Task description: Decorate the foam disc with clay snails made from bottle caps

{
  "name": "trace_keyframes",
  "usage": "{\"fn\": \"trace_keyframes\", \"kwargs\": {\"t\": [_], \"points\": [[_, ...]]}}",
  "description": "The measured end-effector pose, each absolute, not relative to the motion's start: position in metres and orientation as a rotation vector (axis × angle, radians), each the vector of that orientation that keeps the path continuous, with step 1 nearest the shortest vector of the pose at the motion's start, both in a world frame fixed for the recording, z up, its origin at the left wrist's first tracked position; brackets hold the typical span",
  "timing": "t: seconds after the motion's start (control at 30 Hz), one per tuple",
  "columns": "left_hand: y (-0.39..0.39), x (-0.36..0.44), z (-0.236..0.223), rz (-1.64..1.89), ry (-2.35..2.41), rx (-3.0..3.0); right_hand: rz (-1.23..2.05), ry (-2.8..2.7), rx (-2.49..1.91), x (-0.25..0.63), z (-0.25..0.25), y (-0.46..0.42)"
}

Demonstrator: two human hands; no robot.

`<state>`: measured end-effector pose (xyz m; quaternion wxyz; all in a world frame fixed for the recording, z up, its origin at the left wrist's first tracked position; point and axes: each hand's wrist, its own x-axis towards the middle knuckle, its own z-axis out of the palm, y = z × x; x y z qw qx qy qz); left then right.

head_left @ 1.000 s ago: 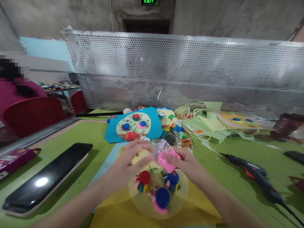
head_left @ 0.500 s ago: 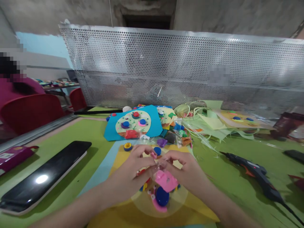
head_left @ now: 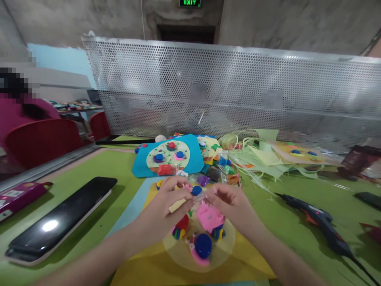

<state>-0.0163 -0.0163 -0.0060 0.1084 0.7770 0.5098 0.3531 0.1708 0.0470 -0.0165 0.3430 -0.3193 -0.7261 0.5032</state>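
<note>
Over the yellow sheet (head_left: 143,264), a clear plastic bag with pink modelling clay (head_left: 210,217) hangs between my two hands. My right hand (head_left: 230,202) pinches its top edge. The fingertips of my left hand (head_left: 171,202) are closed at the other side of the bag's film, and a small bit of pink clay (head_left: 188,188) shows by its fingers. Below, on a pale round piece (head_left: 190,264), sits a snail of pink clay with a dark blue bottle cap (head_left: 203,246) as its shell. A red cap (head_left: 183,221) with striped clay is partly hidden by my left hand.
Beyond stand a blue card with snails (head_left: 196,159), clay packets such as a purple one (head_left: 203,181), and paper scraps (head_left: 268,167). A glue gun (head_left: 318,216) lies right; a black phone-like case (head_left: 62,218) and purple box (head_left: 22,198) lie left. A metal mesh screen (head_left: 232,87) closes the back.
My left hand has come from apart to the bag's film. The bag of pink clay has swung from my right fingers to hang below both hands, lifting slightly since half a second ago.
</note>
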Motion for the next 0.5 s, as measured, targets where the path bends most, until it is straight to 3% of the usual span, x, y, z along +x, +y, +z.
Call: {"fn": "trace_keyframes", "kwargs": {"t": [0.5], "points": [[-0.0166,-0.0135,-0.0149,1.017,1.398,2.350,1.331,-1.899,-0.737,0.1662,-0.0159,0.0408]]}}
